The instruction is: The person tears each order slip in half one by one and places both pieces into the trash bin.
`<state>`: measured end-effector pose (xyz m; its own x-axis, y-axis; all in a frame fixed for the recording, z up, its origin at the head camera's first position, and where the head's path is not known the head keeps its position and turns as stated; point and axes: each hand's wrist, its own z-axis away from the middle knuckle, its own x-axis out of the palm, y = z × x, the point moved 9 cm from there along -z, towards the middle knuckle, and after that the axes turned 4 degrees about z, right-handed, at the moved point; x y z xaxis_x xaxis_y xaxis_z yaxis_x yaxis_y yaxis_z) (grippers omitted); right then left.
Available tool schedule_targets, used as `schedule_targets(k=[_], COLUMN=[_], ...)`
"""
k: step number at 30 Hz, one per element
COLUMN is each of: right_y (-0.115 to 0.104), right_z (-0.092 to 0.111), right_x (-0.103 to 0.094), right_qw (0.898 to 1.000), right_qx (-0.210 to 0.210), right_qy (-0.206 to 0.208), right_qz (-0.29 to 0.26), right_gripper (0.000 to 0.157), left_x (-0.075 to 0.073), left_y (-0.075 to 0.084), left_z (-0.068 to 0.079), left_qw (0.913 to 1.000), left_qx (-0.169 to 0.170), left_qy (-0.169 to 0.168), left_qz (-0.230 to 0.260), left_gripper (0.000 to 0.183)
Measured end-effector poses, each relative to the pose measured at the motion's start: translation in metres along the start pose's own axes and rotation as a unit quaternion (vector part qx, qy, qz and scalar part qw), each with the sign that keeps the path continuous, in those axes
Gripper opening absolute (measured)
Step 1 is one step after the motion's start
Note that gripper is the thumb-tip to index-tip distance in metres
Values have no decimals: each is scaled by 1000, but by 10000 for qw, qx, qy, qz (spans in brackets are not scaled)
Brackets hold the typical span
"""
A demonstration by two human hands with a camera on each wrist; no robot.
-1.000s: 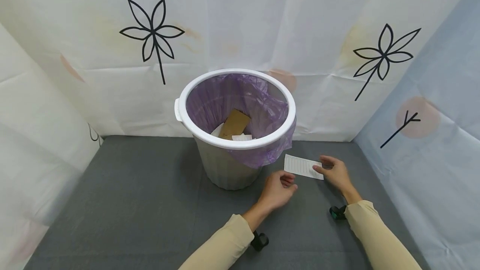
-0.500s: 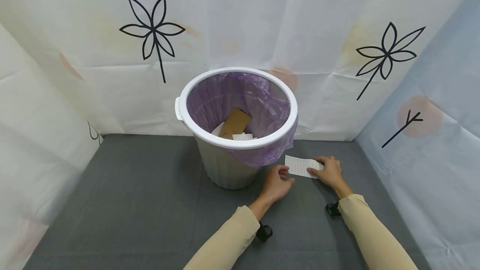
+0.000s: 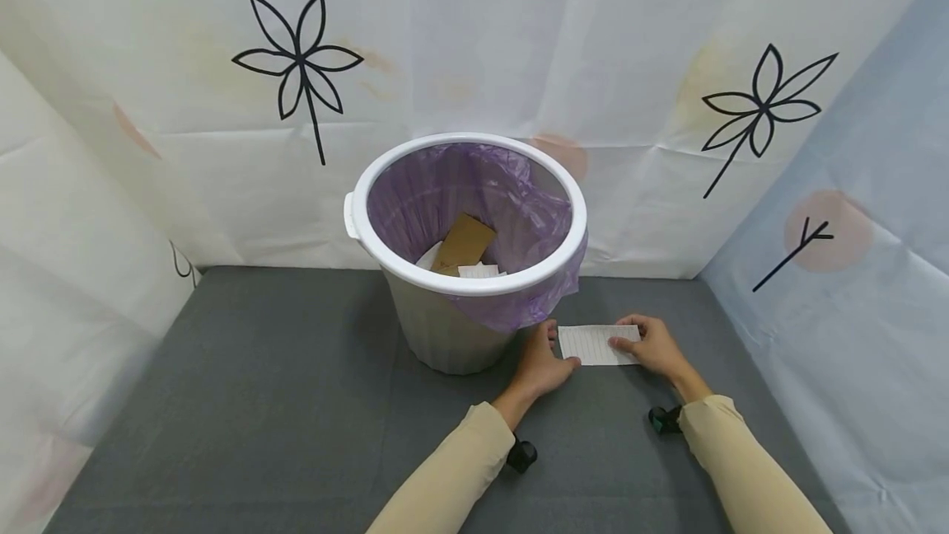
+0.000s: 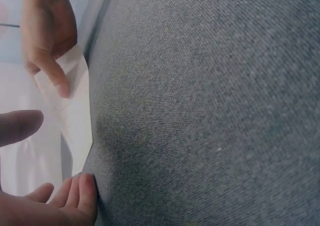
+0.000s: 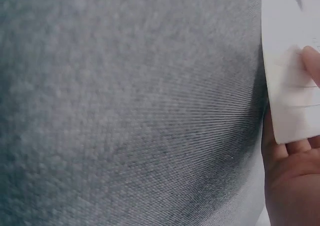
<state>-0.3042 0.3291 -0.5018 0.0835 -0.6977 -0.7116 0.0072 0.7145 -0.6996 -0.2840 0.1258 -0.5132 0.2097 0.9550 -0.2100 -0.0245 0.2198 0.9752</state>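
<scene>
My right hand (image 3: 656,348) pinches the right end of a slip of white lined paper (image 3: 586,346), thumb on top and fingers beneath. The right wrist view shows that thumb (image 5: 312,60) lying across the paper (image 5: 285,75). At the slip's left end is my left hand (image 3: 539,367), its thumb and fingers spread apart around the edge. In the left wrist view, the left thumb (image 4: 20,127) stands clear of the paper, and the fingertips (image 4: 86,186) are right by its near corner, low over the grey cloth.
A white trash bin (image 3: 437,324) lined with a purple bag (image 3: 541,229) stands left of the hands. Inside it are a piece of brown cardboard (image 3: 465,244) and white paper scraps (image 3: 478,271). Grey cloth (image 3: 282,402) covers the table, with patterned sheeting (image 3: 630,213) behind and at the sides.
The paper has turned from slanted to nearly level and come slightly closer to me, still in the right hand. My left hand has moved a little forward, its thumb and fingers opening at the paper's left edge.
</scene>
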Motion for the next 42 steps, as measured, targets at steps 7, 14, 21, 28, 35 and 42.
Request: schedule_targets(k=[7, 14, 21, 28, 35, 42], right_y=[-5, -14, -29, -35, -47, -60], right_z=[9, 14, 24, 33, 40, 48], right_x=[-4, -4, 2, 2, -2, -3], right_qw=[9974, 9932, 9887, 9889, 9929, 9924], right_qx=[-84, -111, -119, -307, -491, -636], right_qy=[-145, -528, -931, -865, -549, -435], right_qz=[-699, -1033, -1170, -1166, -934, -959], right_gripper=[29, 31, 30, 29, 22, 18], left_x=[-1, 2, 2, 0, -1, -6], left_y=[-3, -6, 0, 10, 23, 33], left_z=[-1, -2, -1, 4, 13, 22], left_qw=[9984, 9892, 9890, 9939, 9962, 9956], left_qx=[-300, -541, -429, -43, 258, 471], left_qy=[104, -40, 3, 86, -23, 14], left_qz=[465, 1363, 1415, 1096, 836, 804], left_gripper=[69, 45, 18, 15, 12, 12])
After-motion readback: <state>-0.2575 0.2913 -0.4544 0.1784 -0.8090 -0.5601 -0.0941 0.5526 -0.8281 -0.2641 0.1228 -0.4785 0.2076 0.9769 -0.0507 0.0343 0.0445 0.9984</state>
